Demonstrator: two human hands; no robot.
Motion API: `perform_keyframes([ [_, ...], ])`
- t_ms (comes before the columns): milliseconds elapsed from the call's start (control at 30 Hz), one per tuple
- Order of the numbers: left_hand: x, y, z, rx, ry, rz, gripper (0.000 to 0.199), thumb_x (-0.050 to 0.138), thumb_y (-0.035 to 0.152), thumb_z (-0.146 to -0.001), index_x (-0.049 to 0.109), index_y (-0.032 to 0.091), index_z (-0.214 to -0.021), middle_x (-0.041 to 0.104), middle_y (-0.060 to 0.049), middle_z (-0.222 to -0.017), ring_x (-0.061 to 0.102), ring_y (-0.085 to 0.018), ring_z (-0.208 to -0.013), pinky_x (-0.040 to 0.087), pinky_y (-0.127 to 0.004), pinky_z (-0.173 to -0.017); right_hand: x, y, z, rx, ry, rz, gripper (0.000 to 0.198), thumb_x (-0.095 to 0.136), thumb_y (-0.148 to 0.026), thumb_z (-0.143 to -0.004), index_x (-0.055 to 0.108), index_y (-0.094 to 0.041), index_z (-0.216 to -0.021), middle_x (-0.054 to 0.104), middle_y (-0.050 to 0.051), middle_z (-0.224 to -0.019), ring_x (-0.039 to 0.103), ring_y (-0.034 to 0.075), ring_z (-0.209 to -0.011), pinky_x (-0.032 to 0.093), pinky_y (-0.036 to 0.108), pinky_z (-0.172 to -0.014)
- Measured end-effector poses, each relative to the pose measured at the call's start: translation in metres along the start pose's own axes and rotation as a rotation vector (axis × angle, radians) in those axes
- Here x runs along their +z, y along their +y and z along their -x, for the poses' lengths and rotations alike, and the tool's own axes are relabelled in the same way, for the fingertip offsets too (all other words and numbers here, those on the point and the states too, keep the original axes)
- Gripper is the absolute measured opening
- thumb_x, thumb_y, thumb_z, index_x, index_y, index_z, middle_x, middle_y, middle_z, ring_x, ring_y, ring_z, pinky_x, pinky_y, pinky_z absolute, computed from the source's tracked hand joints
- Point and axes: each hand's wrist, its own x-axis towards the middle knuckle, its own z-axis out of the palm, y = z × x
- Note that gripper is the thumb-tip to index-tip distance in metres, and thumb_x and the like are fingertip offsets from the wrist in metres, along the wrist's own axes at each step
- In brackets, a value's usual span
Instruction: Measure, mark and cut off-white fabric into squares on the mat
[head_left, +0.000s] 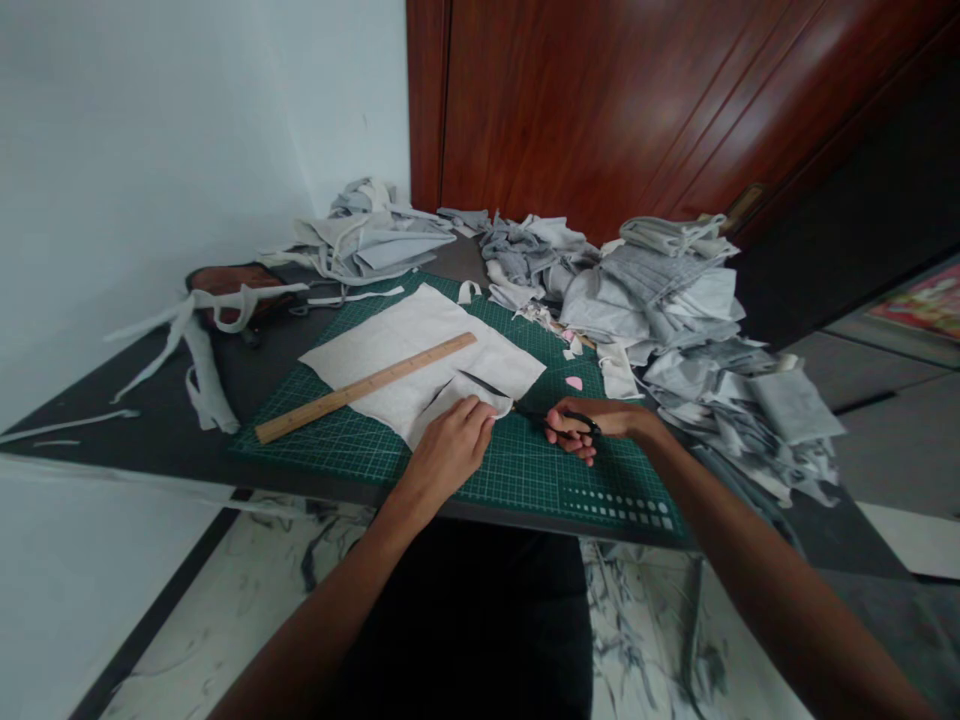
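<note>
Gripping scissors (pixel 533 413), the right hand (pixel 576 409) has a green mat (pixel 525 465) and dark table (pixel 112 390) beneath it, the left hand (pixel 452 440) pinching cloth (pixel 412 330) beside it, a wooden door (pixel 570 110) beyond.

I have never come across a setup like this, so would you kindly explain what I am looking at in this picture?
There is no machine here: a person works with two bare hands, and the single picture comes from a camera worn on the head, looking forward and down.

The right hand holds black-handled scissors, with a blade against the white cloth. The left hand touches that cloth near the blade; whether it pinches it is hard to tell.

A wooden ruler lies across the cloth, which rests on a green cutting mat. The mat sits on a dark table, with a large pile of grey fabric towards the right.
</note>
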Motion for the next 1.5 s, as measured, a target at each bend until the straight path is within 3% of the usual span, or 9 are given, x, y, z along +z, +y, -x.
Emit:
perform_keyframes([
  [1067, -0.001, 0.001, 0.002, -0.014, -0.014, 0.012, 0.02, 0.045, 0.021, -0.108, 0.065, 0.021, -0.103, 0.067, -0.006, -0.1, 0.067, -0.021, -0.093, 0.055, -0.034, -0.084, 0.011, -0.003, 0.0, 0.02, 0.06, -0.076, 0.061, 0.077, -0.074, -0.08, 0.051, -0.019, -0.078, 0.036, -0.013, -0.049, 0.037, 0.005, -0.039, 0.04, 0.02, -0.039],
  [1500, -0.004, 0.003, 0.001, -0.018, -0.021, 0.01, 0.019, 0.046, 0.02, -0.108, 0.065, 0.02, -0.103, 0.067, -0.006, -0.1, 0.067, -0.022, -0.092, 0.055, -0.035, -0.084, 0.011, -0.004, -0.001, 0.027, 0.065, -0.034, 0.066, 0.077, -0.074, -0.081, 0.039, -0.022, -0.065, 0.04, -0.01, -0.048, 0.039, 0.004, -0.038, 0.04, 0.019, -0.037],
])
